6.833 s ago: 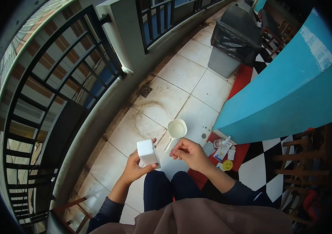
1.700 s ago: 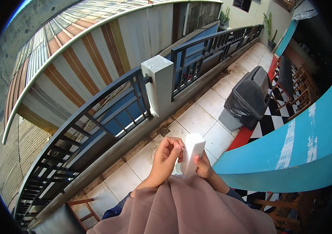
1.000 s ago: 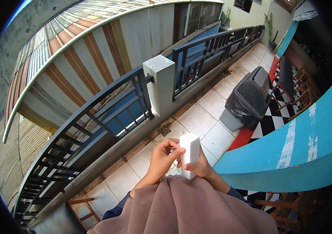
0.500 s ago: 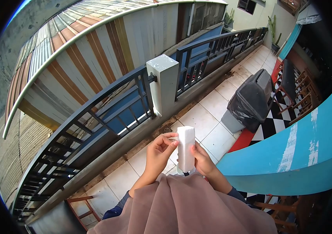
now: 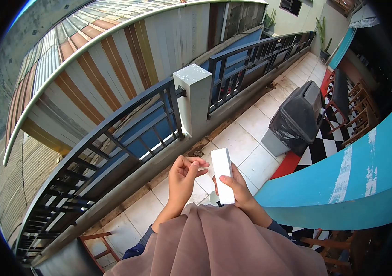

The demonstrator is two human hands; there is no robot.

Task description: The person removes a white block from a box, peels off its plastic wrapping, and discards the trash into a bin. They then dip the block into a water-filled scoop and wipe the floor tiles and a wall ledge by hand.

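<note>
A white rectangular block [image 5: 221, 177] stands nearly upright in front of my body, and my right hand [image 5: 237, 184] is wrapped round its right side with the thumb across the front. Just left of the block, not touching it, is my left hand [image 5: 187, 174]. Its thumb and fingertips are pinched together; whether something small is between them I cannot make out. Behind the block, low down, part of a pale dipper [image 5: 214, 198] shows on the tiled floor.
A black metal fence [image 5: 113, 124] with a grey post [image 5: 193, 99] runs along the left. To the right are a lidded bin [image 5: 297, 115] with a black bag and a blue slanted wall [image 5: 334, 184]. A dark-seated stool [image 5: 62, 257] is at the lower left.
My left hand has moved left, away from the block it was touching. My right hand still holds the block, with its thumb now across the front. The view has tilted up since the oldest frame.
</note>
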